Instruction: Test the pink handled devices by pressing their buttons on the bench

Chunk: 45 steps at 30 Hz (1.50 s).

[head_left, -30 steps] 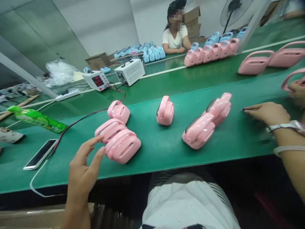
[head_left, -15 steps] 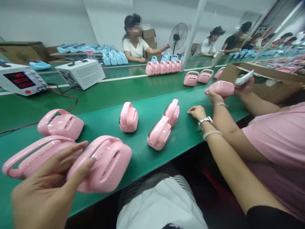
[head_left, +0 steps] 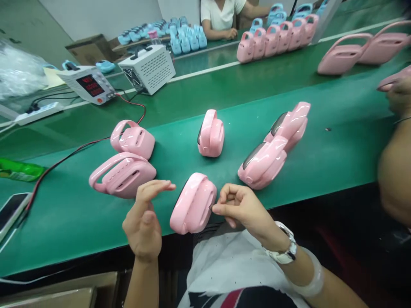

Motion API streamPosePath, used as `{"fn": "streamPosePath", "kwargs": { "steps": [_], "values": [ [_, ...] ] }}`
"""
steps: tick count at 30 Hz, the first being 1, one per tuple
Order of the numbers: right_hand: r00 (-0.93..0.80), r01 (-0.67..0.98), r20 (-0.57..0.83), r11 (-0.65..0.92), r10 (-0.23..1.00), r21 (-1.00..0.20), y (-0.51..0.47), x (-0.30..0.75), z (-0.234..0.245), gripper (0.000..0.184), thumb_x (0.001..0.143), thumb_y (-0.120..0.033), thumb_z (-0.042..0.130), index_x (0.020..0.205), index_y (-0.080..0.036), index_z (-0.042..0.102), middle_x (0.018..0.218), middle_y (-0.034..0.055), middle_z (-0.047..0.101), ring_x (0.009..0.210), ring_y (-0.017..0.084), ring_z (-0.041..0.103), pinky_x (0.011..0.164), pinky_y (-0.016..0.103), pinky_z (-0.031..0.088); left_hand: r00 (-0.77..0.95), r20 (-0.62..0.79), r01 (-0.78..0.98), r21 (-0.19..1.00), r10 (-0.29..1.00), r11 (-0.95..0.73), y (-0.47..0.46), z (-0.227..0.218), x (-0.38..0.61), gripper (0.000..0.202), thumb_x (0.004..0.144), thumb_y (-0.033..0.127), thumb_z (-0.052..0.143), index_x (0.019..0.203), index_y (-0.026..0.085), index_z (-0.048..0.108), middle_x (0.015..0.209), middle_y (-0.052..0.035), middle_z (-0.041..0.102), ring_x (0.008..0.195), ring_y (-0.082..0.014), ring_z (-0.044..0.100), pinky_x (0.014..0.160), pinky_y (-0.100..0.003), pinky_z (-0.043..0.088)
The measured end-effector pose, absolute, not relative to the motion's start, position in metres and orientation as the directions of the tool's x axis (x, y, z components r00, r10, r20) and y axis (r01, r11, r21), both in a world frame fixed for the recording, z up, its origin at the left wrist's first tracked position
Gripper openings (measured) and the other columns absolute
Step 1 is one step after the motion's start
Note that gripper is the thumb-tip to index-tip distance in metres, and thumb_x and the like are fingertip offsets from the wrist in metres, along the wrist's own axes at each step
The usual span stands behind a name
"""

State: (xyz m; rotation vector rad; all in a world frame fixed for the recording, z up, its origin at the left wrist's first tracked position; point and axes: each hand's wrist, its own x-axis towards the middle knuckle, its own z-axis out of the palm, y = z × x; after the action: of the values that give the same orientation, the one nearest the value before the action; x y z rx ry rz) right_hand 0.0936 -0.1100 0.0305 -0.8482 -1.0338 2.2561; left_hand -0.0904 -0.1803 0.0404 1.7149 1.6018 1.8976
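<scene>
A pink handled device [head_left: 192, 203] stands on its edge at the front of the green belt [head_left: 321, 171], between my two hands. My left hand [head_left: 146, 218] is just left of it, fingers stretched out and apart from the casing, holding nothing. My right hand [head_left: 239, 205] has its thumb and forefinger pinched together against the device's right edge, where a tiny dark spot shows. I cannot tell whether the fingers hold anything. Two more pink devices [head_left: 123, 174] [head_left: 133, 139] lie behind my left hand.
Further pink devices [head_left: 211, 133] [head_left: 263, 164] [head_left: 290, 122] sit mid-belt. A power supply [head_left: 88, 83], a white box [head_left: 149, 68] and red-black wires [head_left: 80, 147] are at the back left; a phone [head_left: 9, 209] lies left. A co-worker's arm [head_left: 396, 167] is at right.
My left hand has let go of the pink device, which now stands at the belt's front edge. My right hand has come in to its right side. The view has swung back left.
</scene>
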Motion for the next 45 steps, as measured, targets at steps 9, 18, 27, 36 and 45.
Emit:
{"fn": "streamPosePath", "kwargs": {
  "steps": [9, 18, 27, 36, 45],
  "values": [
    [-0.714, -0.143, -0.369, -0.64, 0.595, -0.755, -0.092, 0.085, 0.037, 0.044, 0.042, -0.014, 0.089, 0.063, -0.01, 0.051, 0.06, -0.0035, 0.057, 0.042, 0.0, 0.042, 0.039, 0.009, 0.031, -0.295, 0.198, 0.031, 0.98, 0.935, -0.197, -0.171, 0.022, -0.073, 0.059, 0.092, 0.063, 0.028, 0.113, 0.021, 0.063, 0.128, -0.0104, 0.052, 0.127, -0.0332, 0.041, 0.112, -0.047, 0.027],
    [-0.344, -0.083, -0.034, -0.066, 0.939, -0.994, -0.113, 0.075, 0.017, 0.04, 0.055, -0.033, 0.086, 0.063, -0.015, 0.052, 0.06, -0.0038, 0.046, 0.052, 0.005, 0.034, 0.046, 0.019, 0.028, -0.227, 0.294, 0.309, 0.926, 0.929, -0.218, -0.175, 0.021, -0.081, 0.048, 0.094, 0.055, 0.031, 0.116, 0.023, 0.059, 0.125, -0.0077, 0.05, 0.118, -0.0293, 0.044, 0.101, -0.041, 0.034],
    [-0.395, 0.043, 0.648, 0.718, 0.651, -0.695, -0.123, 0.092, -0.004, 0.018, 0.094, -0.032, 0.052, 0.094, -0.017, 0.061, 0.082, 0.0048, 0.06, 0.071, 0.01, 0.053, 0.062, 0.024, 0.043, -0.322, 0.293, 0.158, 0.954, 0.9, -0.254, -0.171, 0.017, -0.076, 0.046, 0.094, 0.045, 0.028, 0.11, 0.02, 0.064, 0.12, -0.0101, 0.055, 0.115, -0.0318, 0.047, 0.096, -0.043, 0.035],
    [-0.597, 0.075, 0.705, 0.902, 0.382, -0.426, -0.104, 0.118, -0.012, 0.024, 0.091, -0.018, 0.055, 0.114, -0.018, 0.062, 0.097, 0.0088, 0.063, 0.076, 0.012, 0.055, 0.059, 0.027, 0.04, -0.352, 0.288, 0.117, 0.957, 0.89, -0.264, -0.171, 0.015, -0.073, 0.048, 0.095, 0.044, 0.028, 0.108, 0.019, 0.066, 0.118, -0.0106, 0.056, 0.115, -0.0302, 0.049, 0.095, -0.04, 0.039],
    [-0.552, 0.061, 0.762, 0.928, 0.338, -0.368, -0.102, 0.112, -0.015, 0.025, 0.09, -0.016, 0.057, 0.114, -0.016, 0.062, 0.1, 0.0097, 0.061, 0.077, 0.012, 0.054, 0.06, 0.027, 0.038, -0.34, 0.301, 0.15, 0.953, 0.891, -0.265, -0.171, 0.015, -0.074, 0.049, 0.095, 0.046, 0.029, 0.107, 0.016, 0.065, 0.118, -0.0115, 0.056, 0.114, -0.0305, 0.048, 0.096, -0.041, 0.037]
  ]
}}
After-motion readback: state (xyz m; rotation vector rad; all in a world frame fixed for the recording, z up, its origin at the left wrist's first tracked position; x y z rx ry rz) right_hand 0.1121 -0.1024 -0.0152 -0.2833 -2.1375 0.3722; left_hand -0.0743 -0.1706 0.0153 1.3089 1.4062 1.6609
